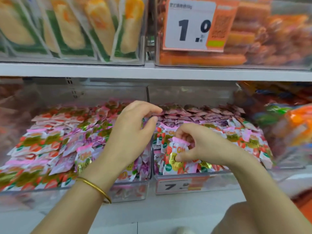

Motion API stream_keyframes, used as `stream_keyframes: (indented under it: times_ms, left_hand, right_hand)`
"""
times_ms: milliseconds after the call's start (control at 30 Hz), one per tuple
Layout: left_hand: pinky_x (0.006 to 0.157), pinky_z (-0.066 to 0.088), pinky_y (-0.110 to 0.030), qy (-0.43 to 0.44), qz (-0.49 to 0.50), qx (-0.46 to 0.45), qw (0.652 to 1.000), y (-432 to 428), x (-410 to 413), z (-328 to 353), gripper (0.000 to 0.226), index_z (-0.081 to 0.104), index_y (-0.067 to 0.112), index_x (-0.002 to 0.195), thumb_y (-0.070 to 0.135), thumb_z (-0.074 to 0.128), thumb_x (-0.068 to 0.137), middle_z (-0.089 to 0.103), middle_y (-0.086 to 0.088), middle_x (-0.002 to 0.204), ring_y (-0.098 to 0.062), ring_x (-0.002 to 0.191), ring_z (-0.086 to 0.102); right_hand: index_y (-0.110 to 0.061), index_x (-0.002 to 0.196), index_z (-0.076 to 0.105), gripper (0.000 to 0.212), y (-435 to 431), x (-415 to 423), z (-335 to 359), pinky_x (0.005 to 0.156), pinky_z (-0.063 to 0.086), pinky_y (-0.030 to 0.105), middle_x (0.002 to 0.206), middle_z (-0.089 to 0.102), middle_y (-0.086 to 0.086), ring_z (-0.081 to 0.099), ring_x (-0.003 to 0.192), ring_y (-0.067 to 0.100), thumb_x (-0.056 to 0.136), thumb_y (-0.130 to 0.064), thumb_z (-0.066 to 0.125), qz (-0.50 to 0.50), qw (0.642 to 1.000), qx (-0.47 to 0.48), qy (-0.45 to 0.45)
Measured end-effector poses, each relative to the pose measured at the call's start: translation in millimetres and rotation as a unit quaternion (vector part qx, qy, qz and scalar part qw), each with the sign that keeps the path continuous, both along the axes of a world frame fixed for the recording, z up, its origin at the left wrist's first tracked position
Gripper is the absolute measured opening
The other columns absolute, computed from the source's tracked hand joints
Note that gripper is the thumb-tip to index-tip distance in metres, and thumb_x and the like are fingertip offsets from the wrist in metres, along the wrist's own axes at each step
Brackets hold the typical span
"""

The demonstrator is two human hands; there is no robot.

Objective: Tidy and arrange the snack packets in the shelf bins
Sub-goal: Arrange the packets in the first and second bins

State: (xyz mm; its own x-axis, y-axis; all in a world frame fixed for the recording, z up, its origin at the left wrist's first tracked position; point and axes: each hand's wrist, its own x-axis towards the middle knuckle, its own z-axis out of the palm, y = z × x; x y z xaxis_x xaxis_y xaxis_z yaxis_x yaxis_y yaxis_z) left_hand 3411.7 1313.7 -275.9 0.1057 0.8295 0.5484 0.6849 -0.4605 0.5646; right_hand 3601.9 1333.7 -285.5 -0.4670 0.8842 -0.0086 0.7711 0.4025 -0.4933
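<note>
On the lower shelf [143,211] two clear bins stand side by side. The left bin [130,191] is heaped with pink and red snack packets [50,146]. The right bin [239,179] has the same kind in front and purple packets [194,114] behind. The left hand [131,132] hovers over the wall between the bins, its fingers loosely curled and gripping nothing. The right hand [204,146] pinches one packet [175,154] between its fingers and thumb at the right bin's front, above a price tag [175,185].

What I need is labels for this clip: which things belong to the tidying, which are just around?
Job: left hand, right hand pinching a strawberry packet, left bin, right bin, purple packets.
Around: corn packs, 1.0 price tag, sausages.
</note>
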Motion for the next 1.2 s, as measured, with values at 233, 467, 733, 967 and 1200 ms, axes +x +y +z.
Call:
stream_keyframes:
  times_ms: [233,467,733,967,1200]
  left_hand:
    - [0.082,0.037,-0.008,-0.027,-0.015,-0.009,0.999,-1.8,5.5,1.2,0.022,0.066,0.02,0.103,0.01,0.054,0.088,0.053,0.02,0.095,0.001,0.091,0.051]
    - [0.079,0.038,-0.005,-0.049,0.018,0.016,0.998,-2.2,-21.1,2.3,0.024,0.069,0.014,0.1,0.012,0.055,0.081,0.055,0.01,0.091,0.0,0.086,0.052]
    - [0.085,0.036,-0.017,-0.013,0.251,0.028,0.967,-32.8,-167.3,9.2,0.028,0.068,0.009,0.102,0.002,0.054,0.079,0.064,-0.005,0.1,-0.021,0.096,0.058]
    - [0.085,0.044,-0.024,-0.098,0.318,0.015,0.943,-67.4,-243.0,0.0,0.025,0.066,0.018,0.102,0.001,0.053,0.087,0.065,0.002,0.103,-0.012,0.093,0.058]
    - [0.089,0.05,-0.034,-0.107,0.286,-0.016,0.952,-80.6,-253.1,-3.2,0.029,0.065,0.015,0.106,-0.001,0.049,0.088,0.063,-0.002,0.11,-0.015,0.098,0.06]
  right_hand:
    - [-0.023,0.098,0.054,0.029,-2.9,3.9,-3.3,0.061,0.039,0.012,0.081,0.053,-0.012,0.051,0.069,-0.005,0.078,-0.02,0.075,-0.022,0.983,-0.028,0.183]
    - [-0.022,0.084,0.056,0.02,-19.0,-13.4,30.5,0.066,0.038,0.006,0.076,0.058,-0.005,0.052,0.069,-0.008,0.073,-0.035,0.065,-0.068,0.95,0.197,0.234]
    - [-0.014,0.075,0.057,0.024,-21.5,-167.4,53.5,0.062,0.034,0.014,0.067,0.053,-0.002,0.043,0.064,0.007,0.076,-0.028,0.075,0.097,0.958,0.166,0.215]
    - [-0.013,0.058,0.05,0.037,5.1,-304.7,20.2,0.049,0.028,0.028,0.059,0.044,0.004,0.043,0.06,0.016,0.079,-0.032,0.072,0.121,0.989,-0.013,0.087]
    - [-0.014,0.059,0.038,0.05,-5.0,-355.5,-12.3,0.05,0.028,0.029,0.06,0.038,0.001,0.041,0.058,0.02,0.074,-0.047,0.073,0.169,0.982,0.024,-0.082]
